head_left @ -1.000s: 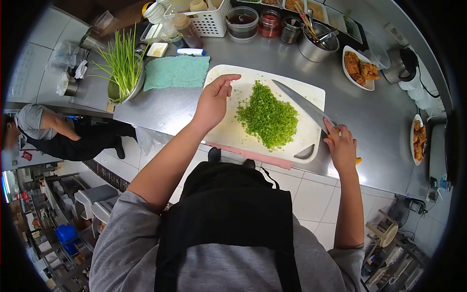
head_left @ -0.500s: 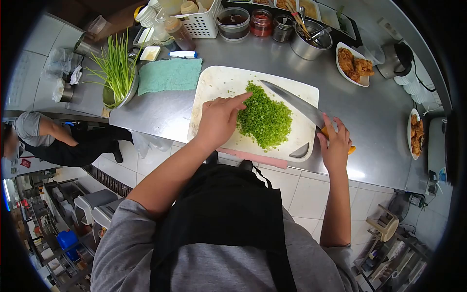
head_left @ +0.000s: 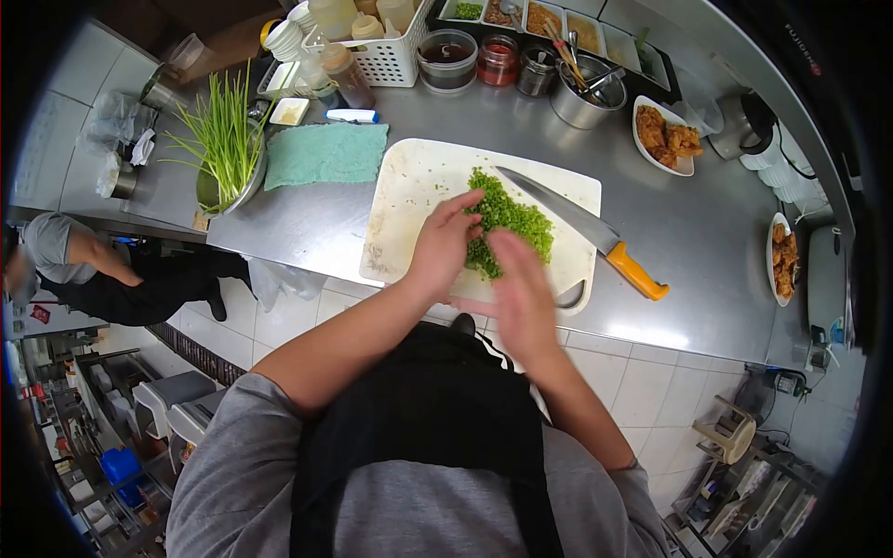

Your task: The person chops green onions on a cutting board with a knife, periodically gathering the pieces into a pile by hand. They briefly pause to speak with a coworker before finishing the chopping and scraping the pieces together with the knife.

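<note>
A pile of chopped green onion point(head_left: 510, 219) lies on a white cutting board point(head_left: 409, 197) on the steel counter. My left hand point(head_left: 445, 244) rests flat against the pile's left side, fingers apart. My right hand point(head_left: 521, 296), blurred, hovers open over the board's near edge, just below the pile. A large knife with an orange handle point(head_left: 586, 226) lies on the board's right side, blade pointing to the far left, touched by neither hand.
A bowl of whole green onions point(head_left: 223, 139) and a teal cloth point(head_left: 326, 153) sit to the left. Jars, a white basket point(head_left: 391, 51) and a utensil pot point(head_left: 586, 98) line the back. Plates of fried food point(head_left: 662, 135) stand to the right. Another person point(head_left: 84, 265) bends at the far left.
My right hand let go of the knife, which now lies on the board, and swung left toward the pile. My left hand slid down against the greens.
</note>
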`<state>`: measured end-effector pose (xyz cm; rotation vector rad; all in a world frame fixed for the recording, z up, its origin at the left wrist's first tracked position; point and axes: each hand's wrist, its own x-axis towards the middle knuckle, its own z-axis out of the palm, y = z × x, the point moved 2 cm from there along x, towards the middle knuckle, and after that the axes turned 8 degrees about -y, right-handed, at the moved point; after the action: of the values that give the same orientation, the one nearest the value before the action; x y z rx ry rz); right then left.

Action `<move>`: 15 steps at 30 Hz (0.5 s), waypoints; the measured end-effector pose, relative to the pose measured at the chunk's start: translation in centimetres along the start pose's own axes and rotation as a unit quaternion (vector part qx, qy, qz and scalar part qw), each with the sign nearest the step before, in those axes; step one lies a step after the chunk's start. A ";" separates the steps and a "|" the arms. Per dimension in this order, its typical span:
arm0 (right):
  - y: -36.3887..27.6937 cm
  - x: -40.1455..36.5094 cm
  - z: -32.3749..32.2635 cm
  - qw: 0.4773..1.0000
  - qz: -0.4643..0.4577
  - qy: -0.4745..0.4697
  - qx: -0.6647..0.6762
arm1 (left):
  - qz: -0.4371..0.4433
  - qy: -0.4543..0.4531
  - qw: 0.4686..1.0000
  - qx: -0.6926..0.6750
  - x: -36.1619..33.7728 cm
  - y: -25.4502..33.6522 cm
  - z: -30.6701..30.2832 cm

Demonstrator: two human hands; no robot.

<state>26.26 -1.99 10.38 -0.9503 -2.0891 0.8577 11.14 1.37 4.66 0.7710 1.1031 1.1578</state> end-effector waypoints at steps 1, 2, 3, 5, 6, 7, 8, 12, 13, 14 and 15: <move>-1.7 0.8 1.8 0.998 -0.048 -0.033 0.021 | 0.003 -0.002 1.000 0.000 -0.4 -1.0 -0.2; -2.9 1.4 3.2 0.992 -0.095 -0.066 0.043 | 0.019 -0.008 0.996 -0.091 -0.9 -2.6 -0.7; -3.3 1.9 4.0 0.992 -0.097 -0.064 0.041 | 0.033 -0.015 0.983 -0.181 -1.2 -3.3 -1.0; -2.7 3.3 5.7 0.982 -0.126 -0.137 0.016 | -0.025 -0.070 0.964 -0.256 -2.0 -0.5 -0.6; -1.3 4.2 5.8 0.982 -0.129 -0.136 0.014 | -0.082 -0.120 0.933 -0.329 -2.4 0.8 -0.6; 0.7 5.1 5.5 0.985 -0.100 -0.125 -0.068 | -0.083 -0.136 0.911 -0.380 -2.6 1.6 -1.3; 2.1 5.6 5.1 0.980 -0.071 -0.112 -0.148 | -0.078 -0.137 0.912 -0.380 -3.0 2.5 -1.4; 2.5 6.7 3.9 0.964 -0.057 -0.071 -0.251 | -0.111 -0.055 0.924 -0.361 -4.6 4.6 -2.1; 0.7 6.8 4.1 0.982 -0.055 -0.058 -0.170 | -0.117 -0.052 0.924 -0.360 -4.1 3.4 -3.0; -0.8 6.7 4.5 0.994 -0.051 -0.045 -0.089 | -0.124 -0.051 0.924 -0.359 -3.7 2.2 -4.0; -1.6 6.2 5.7 0.994 -0.066 -0.079 -0.026 | -0.118 -0.055 0.925 -0.358 -3.8 2.7 -4.0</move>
<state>18.04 0.63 10.35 -0.7817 -2.2914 0.8382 6.35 -1.79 6.93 0.1212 0.5801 1.1787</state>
